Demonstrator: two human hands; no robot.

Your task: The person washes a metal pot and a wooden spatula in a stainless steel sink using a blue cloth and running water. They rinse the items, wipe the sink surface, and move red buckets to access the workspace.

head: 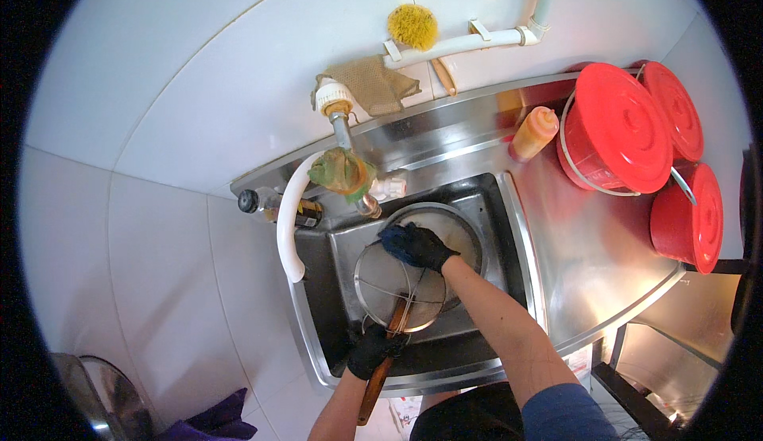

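My left hand (374, 350), in a black glove, grips the wooden handle (377, 388) of a round wire strainer (386, 271) over a stainless steel sink (536, 262). The strainer's wire braces face up. My right hand (420, 247), also gloved in black, holds a dark blue cloth or scrubbing pad (393, 239) against the far rim of the strainer. Beneath both lies a wide round metal pan or sieve (468, 226) in the basin; its exact kind is unclear. A metal tap (368, 205), wrapped in greenish cloth (340, 171), hangs just beyond my right hand.
Left of the tap are a white hose (287, 226) and a black-capped bottle (280, 207). A squeeze bottle (534, 134) and several red lidded buckets (620, 131) stand on the right counter. A yellow brush (412, 27) and mesh cloth (372, 86) hang by the wall pipe (459, 46).
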